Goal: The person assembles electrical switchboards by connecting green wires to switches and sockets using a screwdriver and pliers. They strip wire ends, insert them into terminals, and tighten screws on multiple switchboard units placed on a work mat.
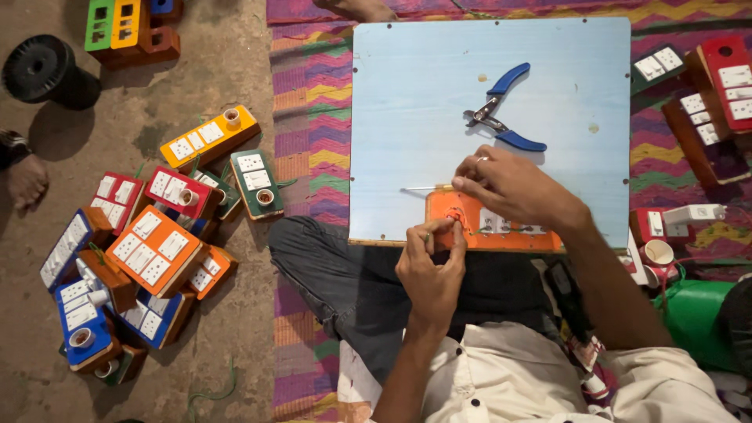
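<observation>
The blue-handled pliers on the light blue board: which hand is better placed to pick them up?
Probably the right hand. It rests at the top edge of the orange switch box, just below the blue-handled pliers. The left hand is lower, pinching the box's near edge, and would have to reach past the right.
</observation>
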